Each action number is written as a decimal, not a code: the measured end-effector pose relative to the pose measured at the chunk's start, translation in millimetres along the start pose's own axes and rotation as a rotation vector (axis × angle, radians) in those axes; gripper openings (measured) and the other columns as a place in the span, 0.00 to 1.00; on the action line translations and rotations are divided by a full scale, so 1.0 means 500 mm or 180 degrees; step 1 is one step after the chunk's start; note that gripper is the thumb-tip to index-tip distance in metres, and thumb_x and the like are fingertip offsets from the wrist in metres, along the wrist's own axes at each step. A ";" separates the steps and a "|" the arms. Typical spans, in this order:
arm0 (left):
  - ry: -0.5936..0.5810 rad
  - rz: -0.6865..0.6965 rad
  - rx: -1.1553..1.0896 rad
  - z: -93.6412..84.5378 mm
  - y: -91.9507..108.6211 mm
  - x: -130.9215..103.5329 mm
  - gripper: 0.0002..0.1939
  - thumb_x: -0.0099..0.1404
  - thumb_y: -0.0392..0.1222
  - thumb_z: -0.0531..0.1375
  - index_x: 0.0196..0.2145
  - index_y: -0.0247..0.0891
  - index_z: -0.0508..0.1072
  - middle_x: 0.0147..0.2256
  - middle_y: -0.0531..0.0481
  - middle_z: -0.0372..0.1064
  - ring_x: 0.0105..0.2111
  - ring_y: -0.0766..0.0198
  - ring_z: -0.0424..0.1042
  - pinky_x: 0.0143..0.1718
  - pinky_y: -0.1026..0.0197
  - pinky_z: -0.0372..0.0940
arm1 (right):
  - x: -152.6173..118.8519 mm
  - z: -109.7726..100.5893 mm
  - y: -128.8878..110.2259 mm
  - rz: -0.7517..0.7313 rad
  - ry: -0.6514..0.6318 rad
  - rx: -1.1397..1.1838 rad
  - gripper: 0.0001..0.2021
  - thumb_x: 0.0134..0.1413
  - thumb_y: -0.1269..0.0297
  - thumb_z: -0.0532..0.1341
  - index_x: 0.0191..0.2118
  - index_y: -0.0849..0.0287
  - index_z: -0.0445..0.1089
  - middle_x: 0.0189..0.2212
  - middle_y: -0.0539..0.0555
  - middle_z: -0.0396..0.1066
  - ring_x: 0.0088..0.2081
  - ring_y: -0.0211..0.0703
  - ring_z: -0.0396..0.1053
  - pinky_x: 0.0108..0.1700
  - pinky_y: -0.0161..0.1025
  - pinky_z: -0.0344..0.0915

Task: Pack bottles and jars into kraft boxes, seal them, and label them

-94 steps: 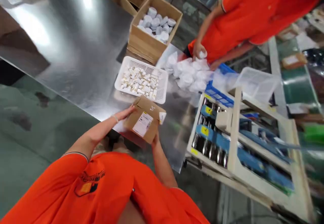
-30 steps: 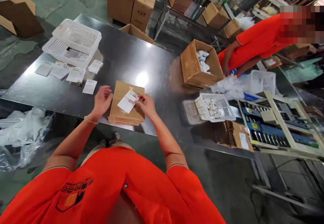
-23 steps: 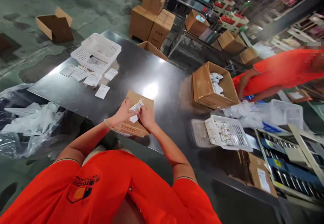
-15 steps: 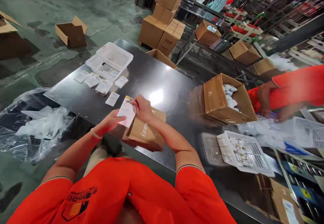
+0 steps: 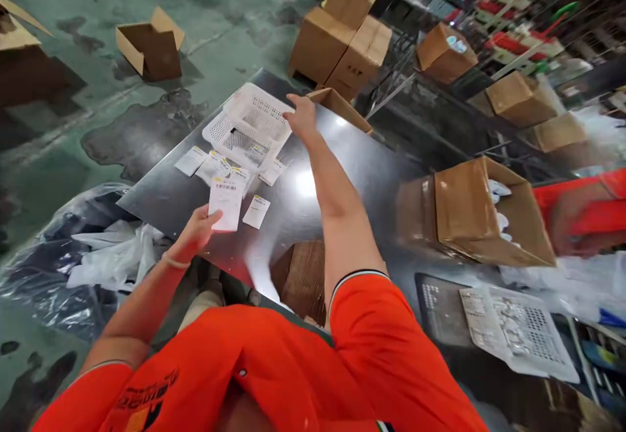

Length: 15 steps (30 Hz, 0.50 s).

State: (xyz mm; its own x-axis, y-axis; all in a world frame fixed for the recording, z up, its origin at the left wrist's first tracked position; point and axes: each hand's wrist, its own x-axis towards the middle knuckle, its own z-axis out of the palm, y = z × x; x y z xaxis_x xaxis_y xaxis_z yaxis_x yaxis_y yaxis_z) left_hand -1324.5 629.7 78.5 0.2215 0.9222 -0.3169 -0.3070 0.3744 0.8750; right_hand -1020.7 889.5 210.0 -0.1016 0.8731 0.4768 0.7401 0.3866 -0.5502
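My left hand (image 5: 198, 231) pinches a white card packet (image 5: 225, 205) with a yellow top and a printed barcode, held above the near left part of the metal table. My right hand (image 5: 302, 117) reaches to the right rim of a white perforated basket (image 5: 212, 133), thumb and forefinger apart; whether it touches the rim is unclear. Several similar packets lie in front of the basket, with a single packet (image 5: 257, 212) nearer me. Under my right forearm, a brown cardboard box (image 5: 306, 275) stands at the table's near edge, partly hidden.
An open carton (image 5: 462, 210) with white items stands right on the metal table (image 5: 362, 178), near a second white basket (image 5: 538, 334). A co-worker's red sleeve (image 5: 596, 204) is beyond it. A plastic-lined bin (image 5: 112, 256) is at left; stacked cartons (image 5: 323, 41) stand behind.
My right hand has left the card packet and stretched forward to the basket. My left hand keeps the packet, now farther left of the brown box. The box shows a different, darker face.
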 end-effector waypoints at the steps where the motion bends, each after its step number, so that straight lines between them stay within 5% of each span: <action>1: -0.0039 0.0072 -0.0063 0.008 0.014 0.015 0.37 0.47 0.59 0.81 0.48 0.34 0.83 0.45 0.36 0.85 0.50 0.32 0.84 0.49 0.32 0.81 | -0.028 0.008 -0.013 0.0174 -0.0216 0.0232 0.20 0.76 0.51 0.63 0.51 0.67 0.78 0.42 0.57 0.78 0.48 0.47 0.79 0.56 0.52 0.76; 7: -0.0286 0.0558 -0.0230 0.084 0.069 0.069 0.34 0.47 0.51 0.83 0.49 0.35 0.84 0.48 0.38 0.85 0.57 0.35 0.82 0.59 0.33 0.78 | -0.246 -0.030 -0.159 0.1122 -0.1421 0.1564 0.25 0.58 0.42 0.78 0.35 0.61 0.74 0.24 0.46 0.72 0.26 0.34 0.73 0.30 0.29 0.69; 15: -0.0470 0.0812 -0.0188 0.206 0.048 0.020 0.33 0.49 0.51 0.83 0.51 0.38 0.83 0.51 0.41 0.85 0.57 0.37 0.82 0.59 0.33 0.79 | -0.373 -0.187 -0.216 0.1086 -0.0847 0.1780 0.24 0.50 0.46 0.82 0.31 0.58 0.73 0.19 0.43 0.68 0.24 0.36 0.68 0.27 0.32 0.63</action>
State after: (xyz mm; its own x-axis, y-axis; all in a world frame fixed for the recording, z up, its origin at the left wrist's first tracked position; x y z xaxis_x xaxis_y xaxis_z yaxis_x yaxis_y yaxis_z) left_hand -1234.3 638.0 133.8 0.2613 0.9648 -0.0290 -0.4225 0.1413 0.8953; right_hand -1019.5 656.9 244.8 -0.1368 0.9881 0.0705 0.3144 0.1108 -0.9428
